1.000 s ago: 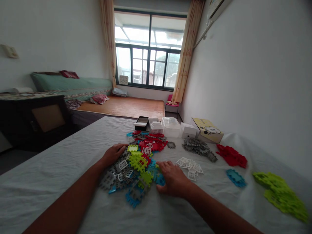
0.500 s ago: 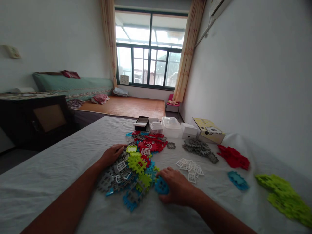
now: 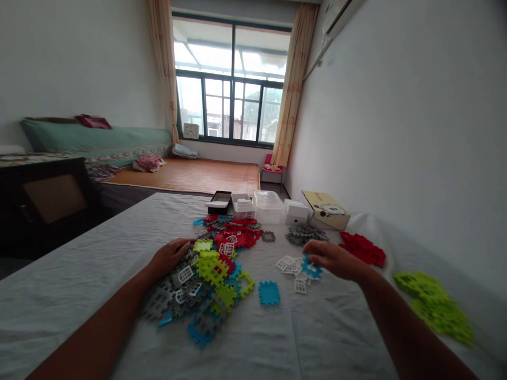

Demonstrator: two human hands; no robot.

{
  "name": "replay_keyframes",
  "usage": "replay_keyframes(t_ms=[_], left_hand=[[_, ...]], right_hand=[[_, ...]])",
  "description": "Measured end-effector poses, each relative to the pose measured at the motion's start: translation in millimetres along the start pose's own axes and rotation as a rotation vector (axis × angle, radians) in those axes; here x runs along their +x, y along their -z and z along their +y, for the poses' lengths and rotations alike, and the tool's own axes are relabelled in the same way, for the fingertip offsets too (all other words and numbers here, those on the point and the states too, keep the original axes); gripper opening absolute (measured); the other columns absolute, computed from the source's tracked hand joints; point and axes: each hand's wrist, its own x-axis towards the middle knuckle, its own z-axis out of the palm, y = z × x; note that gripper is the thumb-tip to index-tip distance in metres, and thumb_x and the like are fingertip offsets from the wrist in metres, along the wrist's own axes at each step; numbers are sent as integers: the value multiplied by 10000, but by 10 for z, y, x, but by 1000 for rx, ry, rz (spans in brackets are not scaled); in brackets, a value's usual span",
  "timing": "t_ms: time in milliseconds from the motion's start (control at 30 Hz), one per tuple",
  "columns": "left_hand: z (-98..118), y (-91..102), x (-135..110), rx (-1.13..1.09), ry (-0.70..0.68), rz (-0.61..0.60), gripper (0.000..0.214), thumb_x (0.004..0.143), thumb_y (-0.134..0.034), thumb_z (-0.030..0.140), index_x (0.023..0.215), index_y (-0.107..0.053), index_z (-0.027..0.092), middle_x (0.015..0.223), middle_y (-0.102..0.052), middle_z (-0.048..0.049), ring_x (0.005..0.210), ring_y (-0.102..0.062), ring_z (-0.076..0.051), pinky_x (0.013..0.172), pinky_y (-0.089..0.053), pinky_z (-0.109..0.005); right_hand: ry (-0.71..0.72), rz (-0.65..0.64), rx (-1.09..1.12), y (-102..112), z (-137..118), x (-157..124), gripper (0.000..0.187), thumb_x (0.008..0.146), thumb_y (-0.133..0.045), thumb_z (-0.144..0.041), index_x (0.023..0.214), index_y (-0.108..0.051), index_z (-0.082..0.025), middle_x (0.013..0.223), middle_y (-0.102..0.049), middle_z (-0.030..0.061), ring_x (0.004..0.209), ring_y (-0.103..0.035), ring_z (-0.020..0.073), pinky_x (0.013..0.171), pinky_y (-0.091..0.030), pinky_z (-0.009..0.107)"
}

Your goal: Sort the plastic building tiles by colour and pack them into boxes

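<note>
A mixed heap of plastic interlocking tiles (image 3: 206, 285) in grey, green, blue, red and white lies on the white sheet (image 3: 79, 274). My left hand (image 3: 169, 257) rests flat on the heap's left side, fingers spread over grey tiles. My right hand (image 3: 335, 258) hovers to the right, past the small white window pieces (image 3: 289, 265), with its fingers pinched on a blue tile (image 3: 311, 269). Another blue tile (image 3: 269, 292) lies alone on the sheet between the heap and my right forearm.
Sorted piles lie to the right: grey tiles (image 3: 303, 234), red tiles (image 3: 362, 248), green tiles (image 3: 433, 305). Small boxes, a clear container (image 3: 268, 205) and a yellow carton (image 3: 325, 209) line the far edge. A bed (image 3: 190, 174) and window are beyond.
My right hand has left the heap's near right edge and swung right and away with a blue tile in it. One blue tile now lies apart from the heap. The left hand stayed.
</note>
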Motion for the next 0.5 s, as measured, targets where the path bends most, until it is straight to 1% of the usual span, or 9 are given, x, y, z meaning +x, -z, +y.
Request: replay_keyframes(t_ms=[67,100,167,233,300,367,433,500], left_hand=[[-5,-3,7,13,-1,0,546,841,-327,532,1123,-644,188,1143,-665,-62,1068,-590,-230,931,-430,-307],[-8,-4,10,19,-2,2,545,838,-328,532,1119,-647,192,1136,-669,-59,1063,-591,-229,929,-431,-305],[-12,-6,15,22,-5,10,541,831,-331,540,1108,-656,208,1127,-674,-47,1059,-594,-227,926,-432,-299],[-15,-7,20,23,-5,16,540,823,-335,551,1100,-662,221,1121,-679,-37,1057,-598,-226,922,-436,-294],[-12,-7,22,23,-8,20,543,820,-337,554,1101,-663,222,1114,-682,-34,1051,-602,-226,916,-442,-290],[-4,-6,21,28,-6,24,542,818,-342,550,1102,-662,219,1109,-685,-33,1044,-607,-226,912,-446,-290],[7,-6,16,35,-3,27,546,817,-341,542,1102,-663,205,1111,-684,-41,1043,-610,-227,912,-447,-288],[15,-7,11,42,3,26,554,819,-338,537,1108,-660,190,1121,-679,-51,1046,-608,-227,914,-445,-284]], right_hand=[[-124,47,-55,273,458,-261,297,784,-510,-381,961,-626,-172,880,-657,51,768,-597,172,690,-471,279],[-192,62,-77,369,681,-396,318,775,-502,-400,949,-632,-168,877,-664,61,770,-606,185,690,-478,290],[-288,91,-121,465,1058,-631,353,757,-487,-435,917,-651,-166,891,-684,82,814,-625,220,733,-488,318],[-344,158,-186,452,1297,-785,381,749,-467,-463,905,-672,-182,947,-698,93,896,-629,252,807,-477,345],[-369,244,-260,379,1397,-855,413,759,-436,-478,945,-683,-204,1034,-692,89,982,-612,269,881,-447,367],[-371,278,-307,302,1398,-874,444,775,-412,-485,1009,-677,-216,1098,-676,84,1030,-594,272,929,-418,382],[-339,216,-315,258,1339,-877,450,784,-417,-493,1019,-677,-210,1105,-673,86,1030,-592,265,937,-412,370],[-326,90,-317,246,1225,-867,418,789,-433,-490,951,-692,-203,1015,-699,88,947,-620,251,862,-451,339]])
